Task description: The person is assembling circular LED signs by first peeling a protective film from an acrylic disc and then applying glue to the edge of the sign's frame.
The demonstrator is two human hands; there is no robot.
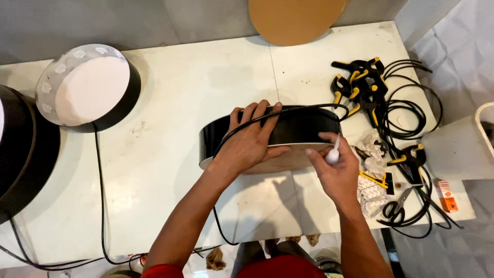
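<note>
- Left hand (250, 144): fingers (260, 116) spread and laid flat over the top of a black round drum-shaped housing (298, 128), fingertips reaching its far rim. They press down on it, not curled around anything. A black cable (247, 123) runs across the back of this hand and along the housing's upper edge.
- Right hand (337, 172): fingers closed around a small white applicator (333, 153), a slim tube or nozzle whose kind cannot be told. Its tip points up toward the lower right edge of the housing, where the pale underside meets the black wall.
- Housing position: near the middle of the white worktop (170, 170), lying tilted toward the camera, between both hands. Pale face (288, 159) visible below the black side wall.
- Just right of the right hand: crumpled white paper (373, 146), a pad of white adhesive pieces (371, 193) and scissors (396, 208).
- Further right: cluster of black-and-yellow spring clamps (360, 85), with coils of black wire (411, 113) beside them; one more clamp (409, 157) lower down.
- Far left of worktop: second round housing (87, 87), white inner face up, black wall, translucent band around its rim; well apart from the hands. A thin black cord (100, 195) drops from it to the front edge.
- Left edge: large black round body (20, 154), partly out of view.
- Top edge: brown cardboard disc (296, 18) leaning beyond the worktop.
- Right edge: white container (460, 149), partly cut off.
</note>
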